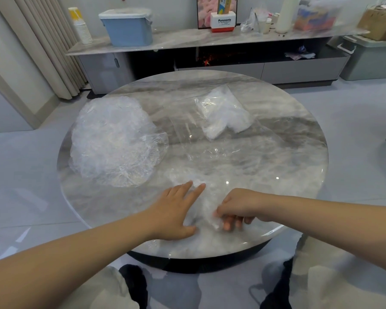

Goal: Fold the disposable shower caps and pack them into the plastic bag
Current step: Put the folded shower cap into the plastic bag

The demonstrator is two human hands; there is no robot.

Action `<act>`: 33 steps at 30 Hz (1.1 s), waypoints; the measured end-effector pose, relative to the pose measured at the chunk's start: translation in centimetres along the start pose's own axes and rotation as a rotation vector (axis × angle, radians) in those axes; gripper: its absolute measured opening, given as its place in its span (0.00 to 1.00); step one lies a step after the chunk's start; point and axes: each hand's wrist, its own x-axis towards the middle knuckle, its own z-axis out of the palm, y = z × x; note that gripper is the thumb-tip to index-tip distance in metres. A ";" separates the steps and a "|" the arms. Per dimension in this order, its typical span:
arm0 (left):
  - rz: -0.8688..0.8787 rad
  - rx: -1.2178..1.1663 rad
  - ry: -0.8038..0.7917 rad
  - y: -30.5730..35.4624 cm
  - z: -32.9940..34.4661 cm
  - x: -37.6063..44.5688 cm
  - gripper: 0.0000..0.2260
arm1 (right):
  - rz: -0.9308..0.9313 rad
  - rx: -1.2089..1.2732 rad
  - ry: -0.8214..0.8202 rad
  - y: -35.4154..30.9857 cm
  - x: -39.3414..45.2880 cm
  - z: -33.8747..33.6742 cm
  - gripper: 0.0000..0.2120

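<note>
A clear shower cap (204, 204) lies crumpled on the near side of the round marble table (299, 175). My left hand (176, 210) presses flat on its left part with straight fingers. My right hand (239, 209) has curled fingers that pinch the cap's right edge. On the table's left sits a heap of loose clear shower caps (114, 141). A clear plastic bag (223, 112) with white folded caps inside lies at the far middle, its open flat part (187, 130) stretching toward me.
A low grey TV cabinet (210, 63) stands behind the table, with a blue lidded box (127, 27), paper cups (80, 25) and other clutter on top. A curtain (42, 41) hangs at the left. My knees are below the table's near edge.
</note>
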 end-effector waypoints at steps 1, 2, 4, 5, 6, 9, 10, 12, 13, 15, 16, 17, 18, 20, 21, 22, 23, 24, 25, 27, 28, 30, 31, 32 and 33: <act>0.006 -0.002 0.001 0.0 0.2 0.0 0.43 | -0.014 0.013 -0.027 -0.3 -0.2 0.2 0.08; 0.011 -0.006 0.013 0.2 0.4 0.2 0.44 | -0.031 0.022 -0.040 -0.4 -0.4 0.5 0.08; 0.002 -0.015 0.022 0.6 0.6 0.4 0.41 | -0.073 0.016 -0.047 -0.7 -0.6 0.9 0.08; -0.005 -0.002 0.013 0.6 0.7 0.5 0.38 | -0.093 0.001 -0.045 -0.8 -0.7 1.1 0.09; -0.008 0.019 -0.003 0.5 0.8 0.7 0.35 | -0.107 -0.015 -0.036 -0.8 -0.7 1.3 0.10; 0.015 0.042 -0.035 0.1 0.1 0.7 0.27 | -0.176 -0.093 0.109 -0.8 -0.9 1.2 0.14; 0.019 0.020 -0.053 -0.1 -0.1 0.6 0.25 | -0.233 -0.149 0.210 -0.7 -0.8 0.9 0.14; 0.037 -0.027 -0.088 -0.6 -0.4 0.3 0.23 | -0.362 -0.283 0.400 -0.4 -0.5 0.4 0.12; 0.049 -0.040 -0.095 -0.8 -0.5 0.2 0.22 | -0.429 -0.305 0.431 -0.3 -0.4 0.1 0.09; 0.062 -0.039 -0.116 -1.1 -0.4 0.0 0.21 | -0.542 -0.313 0.381 0.2 0.2 -0.5 0.05; 0.063 -0.028 -0.126 -1.2 -0.4 -0.1 0.21 | -0.582 -0.346 0.345 0.5 0.6 -0.6 0.08; 0.071 -0.017 -0.128 -1.4 -0.2 -0.1 0.21 | -0.610 -0.390 0.312 0.9 0.9 -0.7 0.12; 0.076 -0.011 -0.129 -1.4 -0.1 -0.1 0.21 | -0.634 -0.431 0.288 1.1 1.3 -0.8 0.16; 0.097 -0.023 -0.112 -1.5 0.0 -0.3 0.21 | -0.646 -0.494 0.242 1.4 1.6 -0.7 0.22; 0.098 -0.047 -0.098 -1.6 0.1 -0.3 0.21 | -0.637 -0.520 0.220 1.5 1.8 -0.7 0.25; 0.086 -0.089 -0.092 -1.5 0.0 -0.3 0.22 | -0.624 -0.547 0.203 1.6 1.8 -0.7 0.26; 0.069 -0.148 -0.079 -1.4 -0.2 -0.3 0.23 | -0.616 -0.573 0.194 1.6 1.8 -0.6 0.26; 0.041 -0.224 -0.054 -1.3 -0.3 -0.4 0.24 | -0.610 -0.595 0.190 1.6 1.8 -0.5 0.26; 0.004 -0.330 -0.024 -1.2 -0.5 -0.4 0.22 | -0.607 -0.615 0.191 1.6 1.9 -0.4 0.26; -0.057 -0.517 0.023 -0.8 -1.1 -0.6 0.11 | -0.597 -0.628 0.205 1.6 2.2 -0.2 0.20; -0.076 -0.565 0.044 -0.7 -1.1 -0.5 0.13 | -0.592 -0.609 0.226 1.5 2.4 0.0 0.14; -0.138 -0.626 0.049 -0.5 -1.1 -0.3 0.24 | -0.558 -0.515 0.256 1.3 2.7 0.1 0.14; -0.186 -0.648 0.042 -0.5 -1.2 -0.1 0.31 | -0.543 -0.452 0.265 1.1 2.8 0.3 0.18; -0.226 -0.684 0.048 -0.6 -1.1 0.1 0.34 | -0.529 -0.398 0.281 0.9 2.8 0.4 0.20; -0.260 -0.732 0.062 -0.5 -1.0 0.3 0.31 | -0.515 -0.362 0.300 0.7 2.9 0.5 0.21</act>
